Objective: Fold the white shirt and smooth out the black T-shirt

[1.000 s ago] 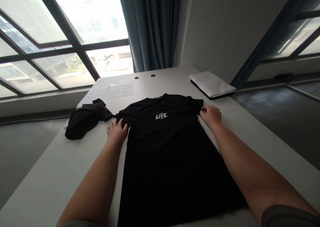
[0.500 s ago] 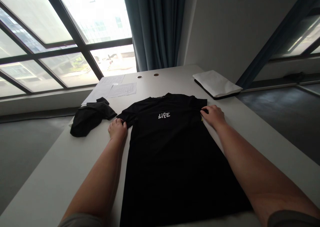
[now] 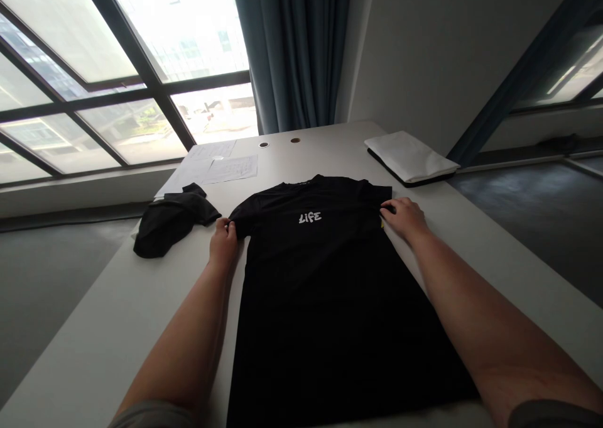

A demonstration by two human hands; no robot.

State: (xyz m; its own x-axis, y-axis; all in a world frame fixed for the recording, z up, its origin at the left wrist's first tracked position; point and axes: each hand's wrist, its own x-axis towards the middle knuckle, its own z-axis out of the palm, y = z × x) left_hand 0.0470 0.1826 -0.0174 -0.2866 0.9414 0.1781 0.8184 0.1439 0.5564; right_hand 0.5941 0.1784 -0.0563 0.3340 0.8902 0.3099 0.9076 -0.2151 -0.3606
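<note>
A black T-shirt (image 3: 325, 302) with white "Life" lettering on its chest lies spread out, its collar toward the far side. My left hand (image 3: 223, 242) is closed on the edge of the left sleeve, thumb and fingers pinching the cloth. On the other side, my right hand (image 3: 404, 217) pinches the edge of the right sleeve. A small yellow bit shows just below that sleeve, beside my right fingers. Left of my left hand lies a crumpled black cloth (image 3: 172, 220), close to the sleeve.
The white table (image 3: 108, 308) carries everything. Printed paper sheets (image 3: 230, 169) lie at the back left, with two round holes (image 3: 295, 141) in the tabletop beyond. A folded white cloth (image 3: 409, 156) on something black sits at the back right. Windows and a blue curtain (image 3: 292, 51) stand behind.
My left hand has shifted its grip on the left sleeve edge, and that sleeve's edge has moved slightly. My right hand stays nearly in place at the right sleeve.
</note>
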